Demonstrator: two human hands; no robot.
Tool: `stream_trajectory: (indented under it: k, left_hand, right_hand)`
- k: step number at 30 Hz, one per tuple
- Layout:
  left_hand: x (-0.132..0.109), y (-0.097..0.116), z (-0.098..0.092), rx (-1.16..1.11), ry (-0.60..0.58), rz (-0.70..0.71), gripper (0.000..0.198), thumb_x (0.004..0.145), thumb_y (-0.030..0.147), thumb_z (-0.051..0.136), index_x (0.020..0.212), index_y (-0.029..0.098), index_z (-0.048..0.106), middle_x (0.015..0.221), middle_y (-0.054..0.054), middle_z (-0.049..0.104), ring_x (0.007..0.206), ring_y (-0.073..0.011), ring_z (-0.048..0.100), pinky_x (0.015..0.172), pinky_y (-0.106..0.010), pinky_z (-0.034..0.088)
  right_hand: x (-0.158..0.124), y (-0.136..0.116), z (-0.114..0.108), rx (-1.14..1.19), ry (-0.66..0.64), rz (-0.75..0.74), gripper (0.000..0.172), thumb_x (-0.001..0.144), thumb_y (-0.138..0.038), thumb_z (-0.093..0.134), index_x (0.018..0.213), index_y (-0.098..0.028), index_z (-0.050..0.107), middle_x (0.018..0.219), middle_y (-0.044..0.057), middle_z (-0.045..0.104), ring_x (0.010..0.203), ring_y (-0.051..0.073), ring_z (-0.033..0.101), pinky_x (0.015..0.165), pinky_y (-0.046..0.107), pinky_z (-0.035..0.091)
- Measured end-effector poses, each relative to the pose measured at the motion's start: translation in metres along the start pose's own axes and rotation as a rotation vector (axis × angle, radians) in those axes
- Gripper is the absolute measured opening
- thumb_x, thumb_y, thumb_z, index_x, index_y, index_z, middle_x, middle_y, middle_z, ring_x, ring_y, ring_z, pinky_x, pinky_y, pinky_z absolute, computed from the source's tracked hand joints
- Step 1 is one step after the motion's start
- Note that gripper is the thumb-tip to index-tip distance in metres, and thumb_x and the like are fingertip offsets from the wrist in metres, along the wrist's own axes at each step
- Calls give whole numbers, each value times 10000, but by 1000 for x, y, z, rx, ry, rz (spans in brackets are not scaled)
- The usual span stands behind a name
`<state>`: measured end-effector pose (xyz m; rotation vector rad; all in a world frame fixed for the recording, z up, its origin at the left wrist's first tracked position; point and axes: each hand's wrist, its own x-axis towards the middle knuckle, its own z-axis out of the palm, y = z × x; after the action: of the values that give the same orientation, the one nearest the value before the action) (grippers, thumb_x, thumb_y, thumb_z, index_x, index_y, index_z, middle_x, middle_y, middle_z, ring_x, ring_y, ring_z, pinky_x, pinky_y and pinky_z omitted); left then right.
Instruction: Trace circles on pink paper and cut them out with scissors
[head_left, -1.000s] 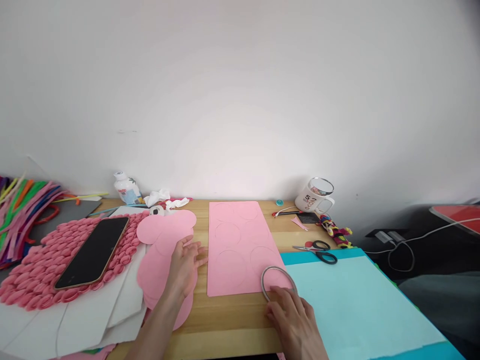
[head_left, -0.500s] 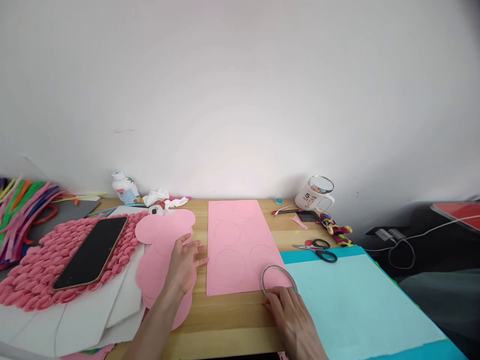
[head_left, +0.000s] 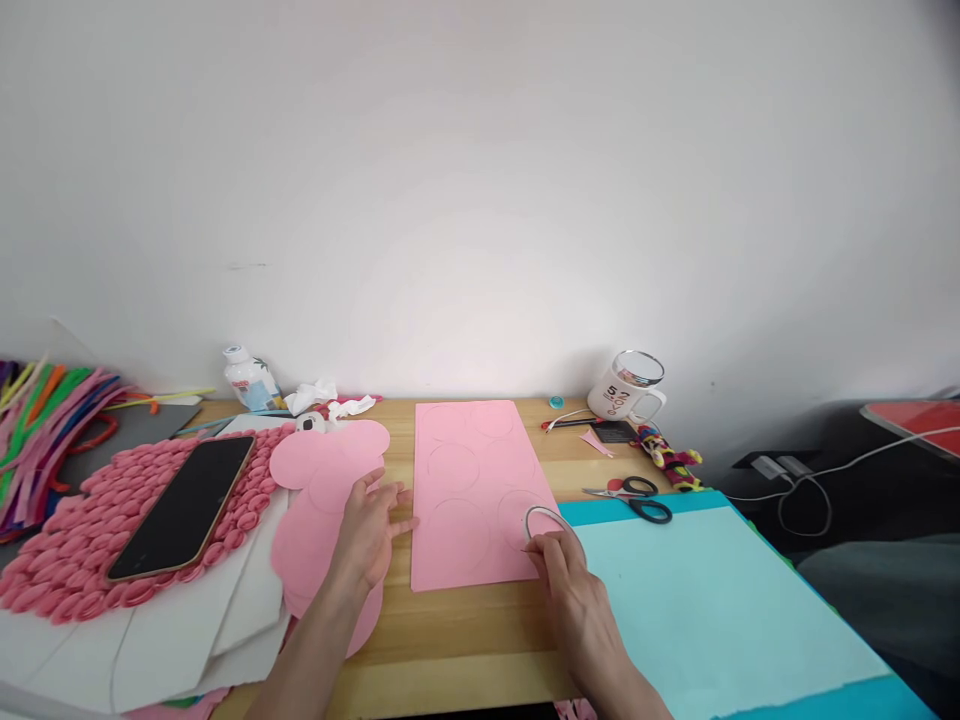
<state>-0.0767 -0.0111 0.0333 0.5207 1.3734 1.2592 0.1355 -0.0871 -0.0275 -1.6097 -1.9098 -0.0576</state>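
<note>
A pink paper sheet (head_left: 472, 490) with faint traced circles lies on the wooden table (head_left: 465, 640). My right hand (head_left: 574, 595) pinches a thin metal ring (head_left: 541, 518) and holds it at the sheet's lower right corner. Fingers spread, my left hand (head_left: 367, 530) lies flat on a stack of pink cut-out circles (head_left: 322, 470) just left of the sheet.
A black phone (head_left: 184, 505) rests on a pink ruffled craft piece (head_left: 67, 560) over white sheets (head_left: 150, 650). Coloured strips (head_left: 45, 420) lie at far left. Scissors (head_left: 634, 497), a mug (head_left: 626, 388), a glue bottle (head_left: 247, 378) and light blue paper (head_left: 712, 600) are around.
My right hand has slid forward with the ring, up onto the pink sheet's lower right corner. The left hand has stayed on the pink circles.
</note>
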Motion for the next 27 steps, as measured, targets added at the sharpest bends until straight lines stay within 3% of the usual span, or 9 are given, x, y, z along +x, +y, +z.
stream_trajectory:
  k: [9, 18, 27]
  left_hand:
    - [-3, 0, 1, 92, -17, 61, 359, 762, 220, 582, 1097, 211, 453, 1037, -86, 499, 997, -210, 548, 742, -402, 515]
    - [-5, 2, 1, 93, -29, 69, 362, 756, 244, 582, 1093, 209, 455, 992, -78, 506, 1013, -222, 534, 748, -412, 506]
    - [-1, 3, 1, 124, -44, 51, 430, 736, 267, 615, 1130, 206, 455, 938, -66, 522, 930, -200, 547, 714, -400, 519]
  right_hand:
    - [0, 2, -1, -40, 30, -39, 239, 859, -70, 273, 854, -199, 475, 767, 55, 544, 503, 137, 543, 331, 199, 319]
    - [-5, 7, 9, -47, 10, -13, 253, 867, -66, 275, 880, -199, 489, 799, 61, 538, 579, 151, 562, 343, 196, 303]
    - [-7, 13, 8, -85, -10, -105, 302, 794, -15, 288, 931, -190, 492, 834, 81, 541, 623, 152, 569, 309, 176, 280]
